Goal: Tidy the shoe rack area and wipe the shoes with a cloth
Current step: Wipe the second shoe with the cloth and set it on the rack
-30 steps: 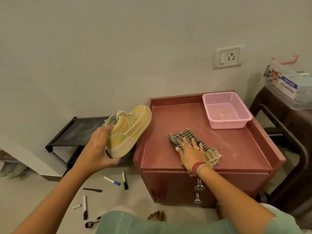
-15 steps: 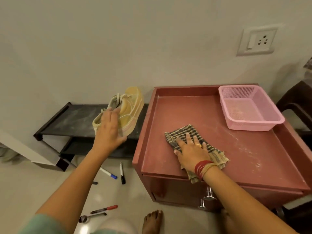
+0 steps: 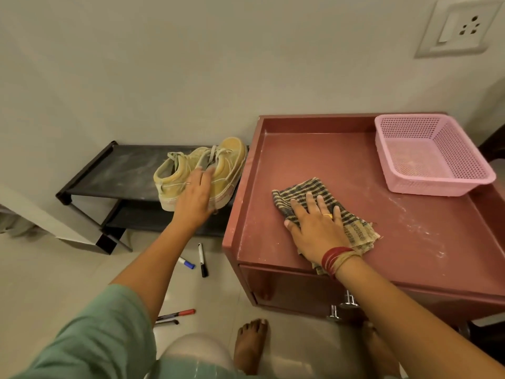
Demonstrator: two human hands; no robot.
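1. On floor, nearest: markers (image 3: 202,259), scattered, uncollected.
2. Right hand (image 3: 314,228): fingers spread flat, pressing cloth (image 3: 358,231) on red cabinet (image 3: 314,149).
3. Left hand (image 3: 195,198): fingers straight against yellow shoes (image 3: 172,181), paired on black rack (image 3: 117,170) — step judged shoe placement; next, gather markers.

Setting: a home, a shoe-storage corner. Evidence:
- low black two-tier shoe rack (image 3: 120,170) against a plain off-white painted wall (image 3: 191,64)
- pair of yellow suede lace-up sneakers (image 3: 231,162) on its top shelf
- maroon cabinet (image 3: 314,160) with a raised-rim surface
- pink perforated plastic basket (image 3: 437,184)
- white wall socket plate (image 3: 459,28)
- pale glossy tiled floor (image 3: 54,283)
- bare foot (image 3: 250,346)
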